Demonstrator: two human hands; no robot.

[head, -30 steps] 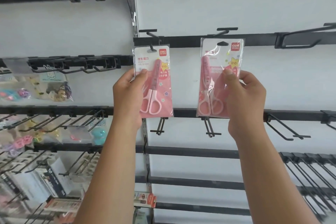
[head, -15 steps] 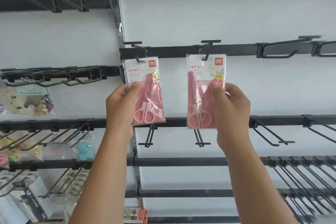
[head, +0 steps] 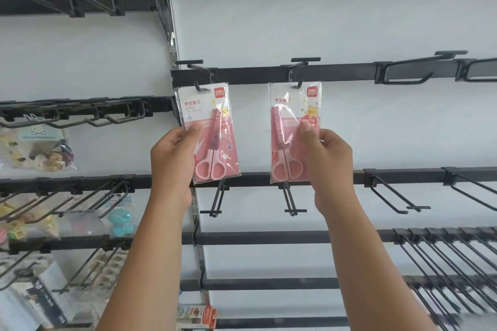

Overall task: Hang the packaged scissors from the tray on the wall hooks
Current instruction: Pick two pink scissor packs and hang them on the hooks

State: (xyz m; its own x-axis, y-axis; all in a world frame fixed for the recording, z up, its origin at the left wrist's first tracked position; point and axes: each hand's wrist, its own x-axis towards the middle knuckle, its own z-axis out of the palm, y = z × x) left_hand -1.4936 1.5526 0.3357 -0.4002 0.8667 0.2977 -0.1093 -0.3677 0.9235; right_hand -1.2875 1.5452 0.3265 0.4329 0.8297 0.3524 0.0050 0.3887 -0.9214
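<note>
Two packs of pink scissors are held up against the white wall. My left hand [head: 174, 153] grips the left pack [head: 212, 115] by its left edge; the hang hole at its top sits on the tip of a black hook [head: 197, 72]. My right hand [head: 326, 158] pinches the right pack [head: 285, 115] at its middle, and that pack's hang hole is on the tip of a second black hook [head: 298, 72]. Both packs hang roughly upright, the left one tilted slightly. The tray is out of view.
Black rails [head: 349, 74] with many bare hooks cross the wall above, below and to the right. Just under the packs two short hooks [head: 291, 201] jut forward. On the left panel hang bags of small trinkets [head: 37, 148] and other packaged goods [head: 118, 223].
The view has tilted up, so hands and packs sit lower in frame. Both packs' hang holes, earlier just at the hook tips, are now threaded onto them. Both hands keep their grip.
</note>
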